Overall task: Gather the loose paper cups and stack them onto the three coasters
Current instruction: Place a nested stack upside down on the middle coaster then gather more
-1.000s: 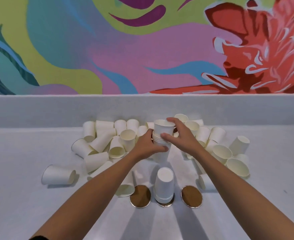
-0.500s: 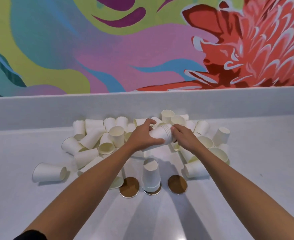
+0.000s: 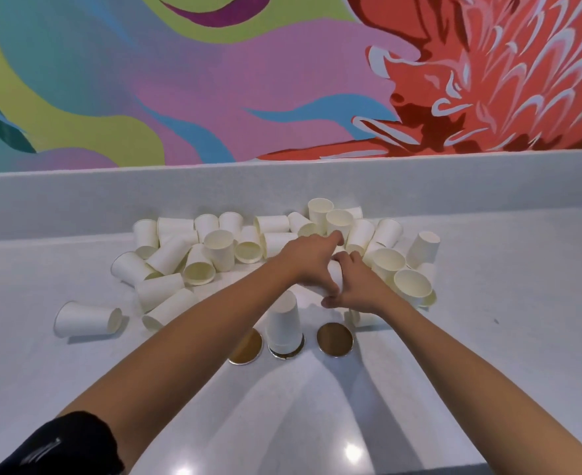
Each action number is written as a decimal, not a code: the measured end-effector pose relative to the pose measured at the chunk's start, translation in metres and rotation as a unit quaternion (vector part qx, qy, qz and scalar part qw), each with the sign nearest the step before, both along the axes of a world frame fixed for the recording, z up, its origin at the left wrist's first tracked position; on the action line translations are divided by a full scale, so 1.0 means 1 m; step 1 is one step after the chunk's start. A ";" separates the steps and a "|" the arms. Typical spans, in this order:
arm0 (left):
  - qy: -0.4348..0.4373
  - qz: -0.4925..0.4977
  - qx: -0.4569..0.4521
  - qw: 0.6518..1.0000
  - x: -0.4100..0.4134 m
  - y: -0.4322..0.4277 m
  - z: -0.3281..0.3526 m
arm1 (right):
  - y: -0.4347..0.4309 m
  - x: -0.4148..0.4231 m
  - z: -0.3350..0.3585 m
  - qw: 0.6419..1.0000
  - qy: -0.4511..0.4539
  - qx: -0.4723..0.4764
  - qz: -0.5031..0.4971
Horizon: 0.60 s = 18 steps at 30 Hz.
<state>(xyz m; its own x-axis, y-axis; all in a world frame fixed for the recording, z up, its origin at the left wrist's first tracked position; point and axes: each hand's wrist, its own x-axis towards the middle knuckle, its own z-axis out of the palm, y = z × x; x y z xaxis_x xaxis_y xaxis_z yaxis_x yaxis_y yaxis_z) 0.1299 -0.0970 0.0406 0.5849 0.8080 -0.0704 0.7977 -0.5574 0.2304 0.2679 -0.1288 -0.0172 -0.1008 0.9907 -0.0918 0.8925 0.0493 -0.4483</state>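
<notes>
Many loose white paper cups (image 3: 219, 250) lie in a heap on the white counter (image 3: 488, 337). Three round brown coasters sit in a row near me: the left coaster (image 3: 246, 347), the middle coaster (image 3: 287, 353) and the right coaster (image 3: 334, 339). An upside-down stack of cups (image 3: 283, 323) stands on the middle coaster. Just behind it my left hand (image 3: 311, 262) and my right hand (image 3: 354, 286) together grip a small nested stack of cups (image 3: 335, 274), mostly hidden by my fingers.
A low white ledge (image 3: 77, 197) and a colourful mural wall close off the back. One cup (image 3: 87, 318) lies alone on its side at the left. Bare counter lies in front of the coasters and to the far right.
The held stack has tipped from upright onto its side, then come down and nearer, just behind the stack on the middle coaster. Both hands stayed on it. The camera swung.
</notes>
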 end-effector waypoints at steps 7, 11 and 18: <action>-0.067 -0.019 -0.216 0.974 0.001 -0.005 0.014 | -0.030 0.015 -0.031 0.981 0.163 -0.108 0.008; -0.015 -0.062 -0.162 0.985 0.006 -0.014 -0.007 | -0.041 0.020 -0.050 0.981 0.149 -0.124 -0.010; -0.001 -0.083 -0.118 0.990 0.012 -0.023 -0.030 | -0.046 0.020 -0.066 0.986 0.137 -0.094 -0.034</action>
<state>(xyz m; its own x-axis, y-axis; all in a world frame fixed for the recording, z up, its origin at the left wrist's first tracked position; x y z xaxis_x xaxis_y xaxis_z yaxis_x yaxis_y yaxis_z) 0.1421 -0.1205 0.0108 0.7081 0.6625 -0.2445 0.6996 -0.6112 0.3702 0.2878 -0.1748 -0.0829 -0.0817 0.9641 -0.2527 0.7350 -0.1130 -0.6686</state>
